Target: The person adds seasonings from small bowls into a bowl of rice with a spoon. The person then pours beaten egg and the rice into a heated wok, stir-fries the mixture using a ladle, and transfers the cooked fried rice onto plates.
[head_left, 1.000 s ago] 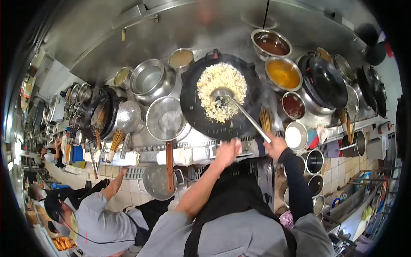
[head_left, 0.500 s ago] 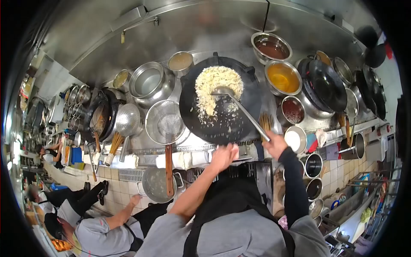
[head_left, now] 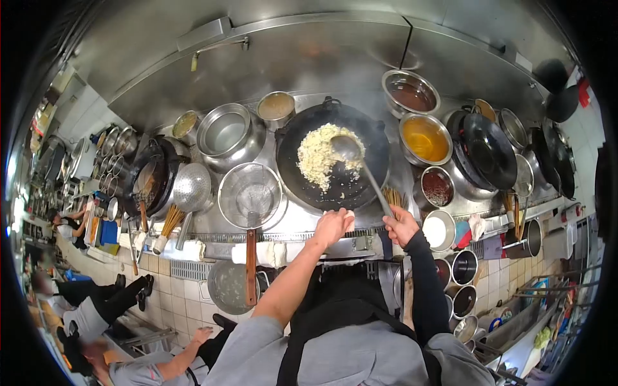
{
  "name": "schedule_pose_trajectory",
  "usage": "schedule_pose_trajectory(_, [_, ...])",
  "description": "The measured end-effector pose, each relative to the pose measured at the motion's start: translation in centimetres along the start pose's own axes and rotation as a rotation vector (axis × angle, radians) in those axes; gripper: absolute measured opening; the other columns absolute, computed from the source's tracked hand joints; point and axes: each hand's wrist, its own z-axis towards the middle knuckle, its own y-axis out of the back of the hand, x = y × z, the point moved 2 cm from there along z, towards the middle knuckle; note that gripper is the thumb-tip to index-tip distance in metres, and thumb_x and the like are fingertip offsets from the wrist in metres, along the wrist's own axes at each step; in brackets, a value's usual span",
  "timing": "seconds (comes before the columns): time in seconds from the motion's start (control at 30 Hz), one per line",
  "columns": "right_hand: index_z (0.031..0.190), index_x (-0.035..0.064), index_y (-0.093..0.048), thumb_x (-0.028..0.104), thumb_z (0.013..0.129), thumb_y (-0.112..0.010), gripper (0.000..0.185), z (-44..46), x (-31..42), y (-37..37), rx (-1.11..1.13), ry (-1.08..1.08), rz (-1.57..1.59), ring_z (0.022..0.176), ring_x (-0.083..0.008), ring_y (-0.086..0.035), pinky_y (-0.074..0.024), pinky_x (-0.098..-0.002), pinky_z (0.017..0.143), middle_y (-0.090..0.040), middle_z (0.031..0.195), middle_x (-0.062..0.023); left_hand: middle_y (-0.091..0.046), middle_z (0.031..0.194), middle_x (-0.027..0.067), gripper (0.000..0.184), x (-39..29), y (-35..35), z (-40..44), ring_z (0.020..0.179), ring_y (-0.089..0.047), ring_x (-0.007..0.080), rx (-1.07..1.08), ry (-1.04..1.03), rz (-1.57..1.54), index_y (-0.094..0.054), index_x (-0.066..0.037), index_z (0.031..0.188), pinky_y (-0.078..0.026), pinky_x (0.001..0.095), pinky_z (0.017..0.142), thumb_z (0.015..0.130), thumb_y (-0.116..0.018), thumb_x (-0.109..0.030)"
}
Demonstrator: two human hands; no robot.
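My right hand (head_left: pixel 400 225) is wrapped round the handle of a long metal ladle (head_left: pixel 376 186). The bowl of the ladle rests over the right part of the pale fried rice (head_left: pixel 315 154), which lies in a large black wok (head_left: pixel 296 186). At the wok's near rim, my left hand (head_left: pixel 333 226) is closed on a folded whitish cloth (head_left: pixel 349 220) pressed to the edge. Loose grains are scattered on the wok's lower wall. Thin steam rises behind the wok.
Left of the wok are a wire strainer (head_left: pixel 250 196) with a wooden handle and a steel pot (head_left: pixel 223 130). Bowls of orange liquid (head_left: pixel 425 139) and dark sauce (head_left: pixel 411 94) stand at the right, with another wok (head_left: pixel 490 152) beyond. A co-worker (head_left: pixel 154 370) is at the lower left.
The ladle has lifted and shifted right, its handle now steeper. The rice has gathered into a smaller heap. The co-worker at the lower left has moved down and away from the counter.
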Motion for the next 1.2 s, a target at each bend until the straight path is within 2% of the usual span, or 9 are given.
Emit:
schedule_pose_trajectory(0.13, [0.156,-0.0037,-0.036,0.02,0.1,-0.062,0.067,6.9,-5.1,-7.6,-0.425,0.232,-0.441,0.106,-0.0392,-0.069,-0.0534,-0.0471,0.096,-0.07,0.118,-0.0282,-0.072,0.101,0.026,0.037,1.1,-1.2,-0.1,0.101,-0.068,0.0458,0.001,0.005,-0.027,-0.062,-0.005,0.107,-0.052,0.0551,0.09,0.105,-0.059,-0.042])
schedule_pose_trajectory(0.27, [0.144,0.0053,-0.044,0.017,0.1,-0.06,0.048,9.5,0.5,-12.0,0.065,0.107,0.447,0.045,-0.0172,-0.051,-0.0393,-0.0346,0.038,-0.054,0.066,-0.0082,-0.073,0.099,0.0249,0.036,1.7,-1.7,-0.2,0.102,-0.068,0.0438,-0.018,-0.012,0.008,-0.062,-0.004,0.108,-0.053,0.0541,0.091,0.105,-0.058,-0.039])
schedule_pose_trajectory(0.37, [0.145,-0.0002,-0.047,0.014,0.098,-0.061,0.051,2.0,10.4,-6.8,0.092,0.153,-0.076,0.051,-0.0275,-0.061,-0.0493,-0.0425,0.048,-0.063,0.072,-0.0148,-0.073,0.099,0.0247,0.038,0.9,-0.8,-0.1,0.101,-0.068,0.044,0.012,0.007,-0.026,-0.062,-0.004,0.108,-0.053,0.0541,0.091,0.106,-0.057,-0.041])
schedule_pose_trajectory(0.4, [0.152,-0.0052,-0.043,0.014,0.098,-0.065,0.062,3.1,7.4,-5.8,-0.135,0.716,-0.474,0.079,-0.0278,-0.068,-0.0571,-0.0417,0.079,-0.069,0.094,-0.0204,-0.073,0.099,0.0249,0.038,1.0,-0.9,-0.1,0.101,-0.068,0.0441,0.003,0.002,-0.031,-0.062,-0.004,0.108,-0.053,0.0539,0.091,0.105,-0.057,-0.042])
schedule_pose_trajectory(0.67, [0.147,0.014,-0.051,0.016,0.109,-0.057,0.039,1.7,-0.4,-4.0,0.644,-0.341,1.111,0.053,-0.0022,-0.035,-0.028,-0.0182,0.04,-0.045,0.081,0.0017,-0.073,0.102,0.0243,0.036,0.7,-0.7,-0.3,0.103,-0.068,0.043,-0.005,0.016,-0.067,-0.063,-0.004,0.107,-0.053,0.0537,0.09,0.106,-0.058,-0.04])
schedule_pose_trajectory(0.83, [0.124,0.0107,-0.05,0.015,0.104,-0.063,0.024,2.7,7.0,-8.5,0.091,0.047,0.056,0.047,-0.0105,-0.044,-0.0328,-0.0301,0.037,-0.046,0.067,0.0001,-0.072,0.099,0.0236,0.036,0.9,-1.2,-0.6,0.101,-0.067,0.0434,-0.015,0.039,-0.045,-0.063,-0.005,0.108,-0.053,0.0538,0.089,0.105,-0.059,-0.041])
schedule_pose_trajectory(0.97, [0.119,0.0099,-0.052,0.01,0.102,-0.061,0.019,9.7,4.3,-6.3,0.494,-0.269,0.95,0.048,-0.013,-0.049,-0.0389,-0.0335,0.038,-0.054,0.067,-0.0035,-0.072,0.097,0.0222,0.034,0.6,-1.0,-0.2,0.098,-0.066,0.0435,-0.012,0.025,-0.049,-0.062,-0.005,0.109,-0.053,0.0536,0.088,0.104,-0.061,-0.039])
schedule_pose_trajectory(1.1, [0.125,0.0092,-0.06,0.015,0.104,-0.058,0.022,8.2,2.3,-9.4,-0.051,0.429,-0.316,0.052,-0.0132,-0.053,-0.0415,-0.0334,0.039,-0.057,0.074,-0.0035,-0.073,0.101,0.0233,0.032,0.9,-1.1,-0.2,0.101,-0.066,0.0431,-0.027,0.013,-0.043,-0.061,-0.003,0.107,-0.053,0.053,0.091,0.103,-0.061,-0.035])
schedule_pose_trajectory(1.2, [0.144,0.0094,-0.052,0.012,0.103,-0.051,0.041,3.6,4.4,-7.6,0.444,-0.211,0.451,0.046,-0.0106,-0.048,-0.0362,-0.0302,0.037,-0.054,0.07,-0.0021,-0.073,0.1,0.023,0.031,1.1,-1.7,-0.5,0.101,-0.065,0.0427,-0.001,0.019,-0.032,-0.06,-0.003,0.108,-0.053,0.053,0.091,0.103,-0.061,-0.034])
